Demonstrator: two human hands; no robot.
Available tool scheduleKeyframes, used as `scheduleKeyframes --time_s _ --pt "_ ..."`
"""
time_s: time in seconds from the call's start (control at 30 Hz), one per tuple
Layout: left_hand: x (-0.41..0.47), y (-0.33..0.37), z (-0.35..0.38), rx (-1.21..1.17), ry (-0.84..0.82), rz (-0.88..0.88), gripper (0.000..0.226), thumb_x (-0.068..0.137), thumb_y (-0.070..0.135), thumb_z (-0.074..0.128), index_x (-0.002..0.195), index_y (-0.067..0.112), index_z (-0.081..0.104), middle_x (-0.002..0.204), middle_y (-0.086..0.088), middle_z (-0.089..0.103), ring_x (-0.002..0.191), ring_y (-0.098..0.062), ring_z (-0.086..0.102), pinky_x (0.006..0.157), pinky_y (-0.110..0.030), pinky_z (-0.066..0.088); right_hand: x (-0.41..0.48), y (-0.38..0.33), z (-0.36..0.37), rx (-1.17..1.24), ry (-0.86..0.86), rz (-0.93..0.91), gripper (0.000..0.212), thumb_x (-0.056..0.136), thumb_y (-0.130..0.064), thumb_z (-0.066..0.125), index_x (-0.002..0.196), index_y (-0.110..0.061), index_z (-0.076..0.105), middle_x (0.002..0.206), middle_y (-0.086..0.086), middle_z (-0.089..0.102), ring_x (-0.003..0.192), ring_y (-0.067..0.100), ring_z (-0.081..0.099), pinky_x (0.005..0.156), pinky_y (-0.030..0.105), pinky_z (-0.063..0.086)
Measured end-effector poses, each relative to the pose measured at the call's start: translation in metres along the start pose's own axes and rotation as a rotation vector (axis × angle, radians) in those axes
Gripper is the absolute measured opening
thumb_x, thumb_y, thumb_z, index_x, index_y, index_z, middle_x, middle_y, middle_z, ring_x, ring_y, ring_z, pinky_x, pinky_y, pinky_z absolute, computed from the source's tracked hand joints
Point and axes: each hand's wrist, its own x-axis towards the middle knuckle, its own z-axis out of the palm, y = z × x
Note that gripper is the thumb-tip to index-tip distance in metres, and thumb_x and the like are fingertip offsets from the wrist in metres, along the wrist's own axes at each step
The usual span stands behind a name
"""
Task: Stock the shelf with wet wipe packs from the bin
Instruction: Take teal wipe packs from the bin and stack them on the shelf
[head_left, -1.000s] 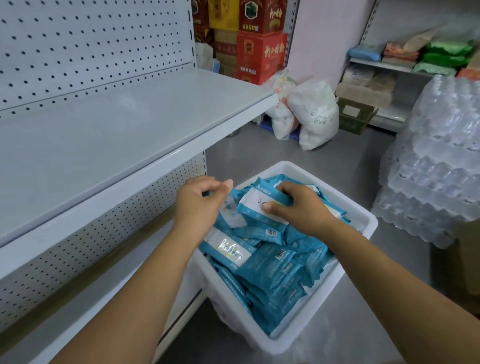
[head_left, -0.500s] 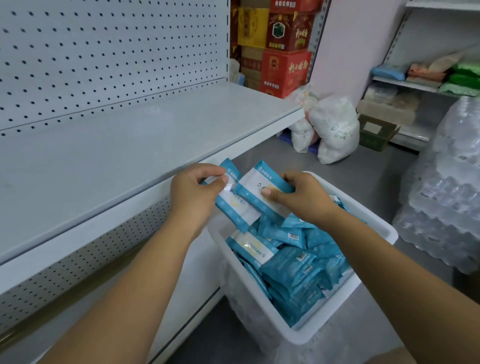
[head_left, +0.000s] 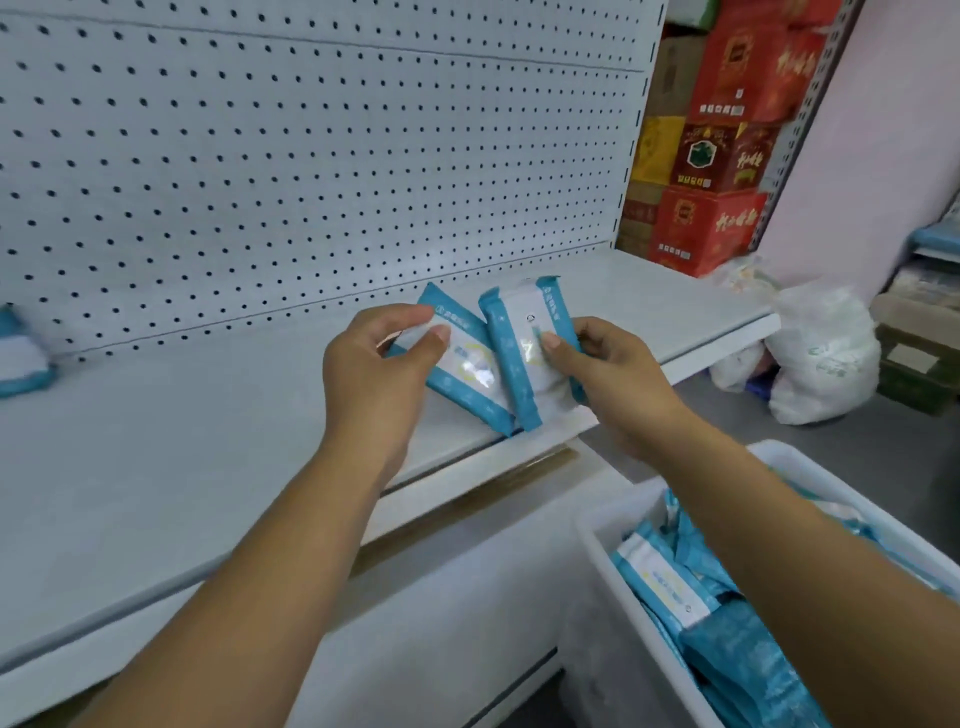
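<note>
Wet wipe packs, head view. Two blue-and-white packs sit at the centre of the frame, over the front part of the white shelf. The left hand pinches the left pack between thumb and curled fingers. The right hand grips the right pack, thumb on its face and fingers curled behind. The two packs lie side by side, tilted, and overlap at their lower ends; whether they rest on the shelf cannot be told. A third pack lies on the shelf at the far left edge, blurred. The white bin, lower right, holds more packs. A perforated back panel fills the upper left. Red cartons are stacked at upper right, and white bags lie on the floor at right.
</note>
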Motion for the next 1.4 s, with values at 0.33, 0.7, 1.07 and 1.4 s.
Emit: scheduleKeyframes --time_s 0.33,0.7,1.07,1.4 --pt "0.041 0.018 -0.112 0.110 0.078 -0.020 0.004 0.086 0.025 0.078 0.083 0.025 0.077 0.085 0.011 0.076 0.083 -0.008 0.067 0.092 -0.039 0.056 0.027 -0.023 0.135 0.015 -0.239 -0.075 0.016 0.084 -0.018 0.080 0.098 -0.012 0.076 0.091 0.001 0.077 0.071 0.008 0.065 0.059 0.015 0.046" --pt "0.082 0.016 -0.217 0.002 0.378 -0.083 0.009 0.093 0.019 0.071 0.085 0.024 0.073 0.093 0.001 0.074 0.090 -0.015 0.067 0.098 -0.040 0.055 0.054 -0.037 0.242 0.157 -0.289 0.079 0.032 0.078 -0.027 0.084 0.104 -0.016 0.070 0.099 0.005 0.071 0.087 0.014 0.064 0.081 0.031 0.052" --pt "0.090 -0.007 -0.287 -0.058 0.556 -0.125 0.008 0.092 0.023 0.072 0.087 0.018 0.076 0.100 -0.005 0.076 0.105 -0.026 0.069 0.101 -0.044 0.053 0.062 -0.031 0.312 0.089 -0.459 0.089 0.012 0.091 -0.012 0.071 0.084 -0.007 0.062 0.081 0.009 0.063 0.065 0.011 0.059 0.077 0.026 0.057" --pt "0.087 -0.011 -0.318 -0.167 0.748 -0.174 0.011 0.092 0.021 0.072 0.081 0.021 0.072 0.090 0.002 0.073 0.085 -0.012 0.068 0.075 -0.019 0.053 0.062 -0.040 0.392 0.036 -0.560 0.100 0.031 0.084 -0.026 0.080 0.111 -0.014 0.070 0.101 -0.005 0.076 0.090 0.012 0.073 0.077 0.027 0.059"
